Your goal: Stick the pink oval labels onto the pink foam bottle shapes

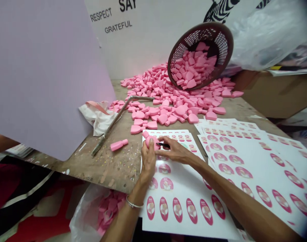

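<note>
My left hand (148, 158) is shut on a pink heart-shaped piece (151, 142), pressing it against a sheet of oval pink labels (177, 205). My right hand (175, 150) pinches a small black tool (163, 145) whose tip touches that piece. A loose pink bottle-shaped piece (119, 145) lies on the wooden table (75, 164) left of my hands. Beyond them, a large heap of pink heart-shaped pieces (166, 101) spills from a tilted brown plastic basket (200, 55). More label sheets (244, 161) overlap to the right.
A lilac board (47, 74) stands at the left, with a bent metal rod (120, 117) and white cloth (98, 117) nearby. Below the table edge, a clear bag (98, 211) holds pink pieces. Another person's forearm (2, 143) shows at far left. A cardboard box (274, 94) stands at right.
</note>
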### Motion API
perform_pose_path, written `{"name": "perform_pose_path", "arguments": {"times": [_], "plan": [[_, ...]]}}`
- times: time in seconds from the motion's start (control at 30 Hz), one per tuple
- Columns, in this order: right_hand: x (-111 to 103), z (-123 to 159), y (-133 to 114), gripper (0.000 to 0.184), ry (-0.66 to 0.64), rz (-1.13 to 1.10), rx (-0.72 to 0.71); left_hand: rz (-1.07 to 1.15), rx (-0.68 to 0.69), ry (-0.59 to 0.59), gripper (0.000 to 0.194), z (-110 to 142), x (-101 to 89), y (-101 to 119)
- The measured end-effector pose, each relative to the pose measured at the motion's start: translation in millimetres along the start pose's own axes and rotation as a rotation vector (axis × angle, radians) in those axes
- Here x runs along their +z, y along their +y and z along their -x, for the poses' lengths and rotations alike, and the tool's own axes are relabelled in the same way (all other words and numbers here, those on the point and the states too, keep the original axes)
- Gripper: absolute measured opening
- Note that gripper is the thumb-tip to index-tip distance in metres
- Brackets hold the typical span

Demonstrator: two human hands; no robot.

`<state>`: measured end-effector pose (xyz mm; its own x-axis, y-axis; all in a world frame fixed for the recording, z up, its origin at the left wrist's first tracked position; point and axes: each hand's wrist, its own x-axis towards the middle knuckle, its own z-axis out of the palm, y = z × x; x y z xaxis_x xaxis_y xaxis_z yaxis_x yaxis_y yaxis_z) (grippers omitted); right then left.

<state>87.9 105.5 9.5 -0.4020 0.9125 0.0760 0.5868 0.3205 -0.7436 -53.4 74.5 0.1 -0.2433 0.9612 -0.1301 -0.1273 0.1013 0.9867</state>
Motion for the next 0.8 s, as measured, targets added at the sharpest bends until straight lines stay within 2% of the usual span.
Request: {"name": "perform_pose_path", "arguments": {"times": [0.07, 0.13, 0.2, 0.3, 0.43, 0.57, 0.8], "plan": [[-4, 26, 13, 0.037, 0.122, -0.024, 0.092, 0.093, -0.046, -0.067, 0.04, 6, 1.8, -1], [-10, 44, 28, 0.03, 0.261, 0.118, 0.146, 0.103, -0.089, -0.184, 0.041, 13, 3.7, -4], [-12, 56, 41, 0.023, 0.327, 0.301, 0.111, 0.044, -0.12, -0.269, 0.039, 20, 7.1, -7], [-8, 65, 50, 0.02, 0.352, 0.509, 0.026, -0.008, -0.147, -0.288, 0.037, 28, 14.1, -12], [1, 68, 53, 0.021, 0.415, 0.639, -0.039, -0.08, -0.162, -0.291, 0.037, 32, 19.0, -15], [3, 70, 55, 0.019, 0.437, 0.619, -0.032, -0.084, -0.152, -0.295, 0.038, 31, 18.3, -16], [1, 65, 56, 0.017, 0.371, 0.499, 0.059, -0.013, -0.114, -0.289, 0.042, 29, 18.4, -19]]}}
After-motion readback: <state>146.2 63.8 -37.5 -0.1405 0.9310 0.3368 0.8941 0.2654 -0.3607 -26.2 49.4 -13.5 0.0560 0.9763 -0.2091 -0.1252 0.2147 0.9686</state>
